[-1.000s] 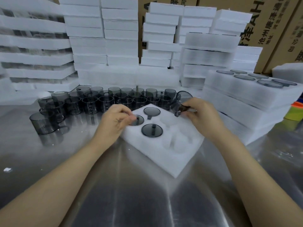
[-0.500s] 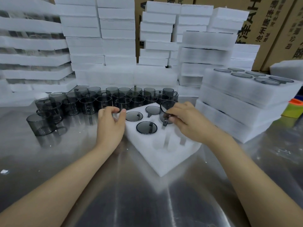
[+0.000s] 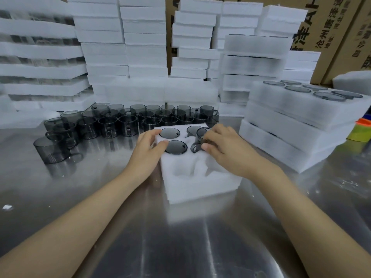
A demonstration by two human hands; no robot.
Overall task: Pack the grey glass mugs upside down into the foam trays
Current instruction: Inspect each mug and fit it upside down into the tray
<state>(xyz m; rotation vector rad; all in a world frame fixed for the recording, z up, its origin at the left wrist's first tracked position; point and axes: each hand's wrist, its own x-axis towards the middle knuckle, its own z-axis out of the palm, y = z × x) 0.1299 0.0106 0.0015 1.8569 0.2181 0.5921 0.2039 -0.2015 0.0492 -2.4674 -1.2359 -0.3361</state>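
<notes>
A white foam tray (image 3: 200, 183) lies on the steel table in front of me. Three grey glass mugs sit upside down in its far pockets, among them one (image 3: 169, 133) at the far left and one (image 3: 176, 147) just nearer. My right hand (image 3: 224, 147) grips a fourth grey mug (image 3: 201, 138), bottom up, partly sunk in a pocket on the tray's right side, handle toward me. My left hand (image 3: 149, 151) rests on the tray's left edge, fingers on the foam. The two nearest pockets (image 3: 183, 170) hold nothing.
Many loose grey mugs (image 3: 112, 125) stand in rows behind and left of the tray. A stack of filled foam trays (image 3: 297, 125) sits at the right. Piles of white foam (image 3: 124, 47) and cardboard boxes (image 3: 331, 27) line the back. A green and orange object (image 3: 361, 131) is at the right edge.
My right hand carried the mug from above the tray's far right corner down into a pocket. The tray turned squarer to me under my left hand, which shifted on its left edge.
</notes>
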